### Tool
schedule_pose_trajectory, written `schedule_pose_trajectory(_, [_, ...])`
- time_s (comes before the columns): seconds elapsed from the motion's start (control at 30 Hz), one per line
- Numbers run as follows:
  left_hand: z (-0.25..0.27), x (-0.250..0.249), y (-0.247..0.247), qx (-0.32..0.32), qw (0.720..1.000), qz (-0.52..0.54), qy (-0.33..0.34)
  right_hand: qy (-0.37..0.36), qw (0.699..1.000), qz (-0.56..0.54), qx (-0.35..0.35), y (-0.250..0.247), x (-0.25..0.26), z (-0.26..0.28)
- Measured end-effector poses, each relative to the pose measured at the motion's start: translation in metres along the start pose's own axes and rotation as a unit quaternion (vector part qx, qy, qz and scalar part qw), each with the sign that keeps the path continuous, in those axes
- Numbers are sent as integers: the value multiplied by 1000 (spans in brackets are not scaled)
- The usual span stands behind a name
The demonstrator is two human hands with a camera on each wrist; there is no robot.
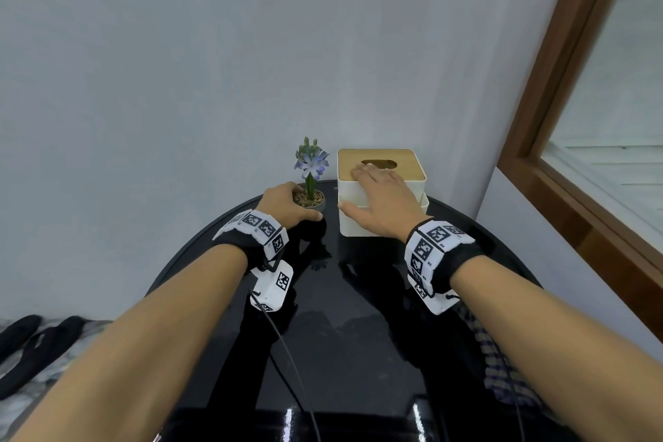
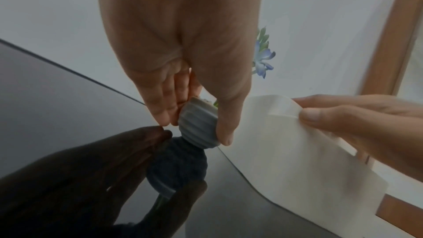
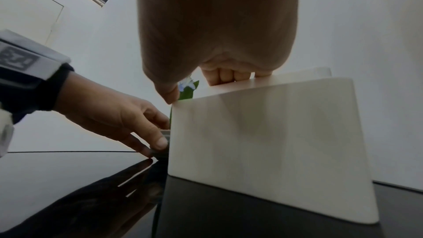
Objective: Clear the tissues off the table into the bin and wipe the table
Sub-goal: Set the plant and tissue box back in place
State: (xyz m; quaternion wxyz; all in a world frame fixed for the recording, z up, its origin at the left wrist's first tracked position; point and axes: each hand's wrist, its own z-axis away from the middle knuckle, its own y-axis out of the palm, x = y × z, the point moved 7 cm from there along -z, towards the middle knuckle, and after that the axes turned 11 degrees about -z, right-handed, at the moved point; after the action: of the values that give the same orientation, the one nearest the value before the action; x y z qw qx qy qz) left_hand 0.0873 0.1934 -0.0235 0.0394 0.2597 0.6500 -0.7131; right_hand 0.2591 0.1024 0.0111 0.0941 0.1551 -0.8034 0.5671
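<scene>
- Two hands work at the far edge of the glossy black desk (image 1: 358, 352); near part of it carries only reflections and a trailing cable (image 1: 287, 352).
- Checked cloth (image 1: 502, 370) hangs at the near right rim, well apart from both hands; probably the wipe, can't confirm.
- Left hand (image 1: 287, 203): grip closed round the small ribbed grey flower pot (image 2: 198, 124), thumb on one side, fingers on the other, pot base touching the desk.
- Judgement: pot is held so it can be lifted or shifted aside, freeing the surface under it for wiping.
- Right hand (image 1: 380, 197): fingers straight and flat on the wooden lid (image 1: 380, 161) of the white tissue box (image 1: 358, 222), thumb spread against the near left corner. Grip is open-handed, a press and brace, not a wrap.
- Judgement: the box is being steadied or slid, same reason as the pot.
- Box and pot stand just beside each other, a narrow gap between; both close to the wall (image 1: 215, 65).
- The box seems to sit on or against a second white piece (image 1: 425, 203) at its right; unclear what.
- Task's things: no loose tissues seen on the desk in any view; lid slot shows none sticking out. So nothing of the tissues lies in or near either grip.
- Bin not in view.
- Judgement: clearing looks done, wipe stage in hand.
- Far: wooden window frame (image 1: 559, 82) right, dark slippers (image 1: 36, 344) on the floor left.
</scene>
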Motion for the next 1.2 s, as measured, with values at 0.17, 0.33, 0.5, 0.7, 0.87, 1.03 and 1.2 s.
schedule_pose_trajectory(0.17, [32, 5, 0, 15, 1000, 6, 13, 3, 999, 26, 28, -2, 3, 0])
schedule_pose_trajectory(0.33, [71, 8, -3, 32, 999, -1, 17, 12, 998, 29, 49, -6, 7, 3])
schedule_pose_trajectory(0.5, [107, 6, -3, 38, 999, 4, 31, 13, 998, 34, 57, -9, 11, 6])
schedule_pose_trajectory(0.7, [136, 7, -1, 44, 998, 18, 30, 23, 998, 24, 48, -10, 14, 12])
schedule_pose_trajectory(0.87, [151, 11, -2, 47, 998, 15, 25, 12, 1000, -24, 3, -24, 24, 26])
schedule_pose_trajectory(1.03, [160, 13, -1, 52, 998, 6, 19, 21, 998, -52, 30, -25, 31, 51])
schedule_pose_trajectory(1.2, [165, 14, 0, 55, 998, 10, 9, 24, 997, -54, 50, -23, 34, 68])
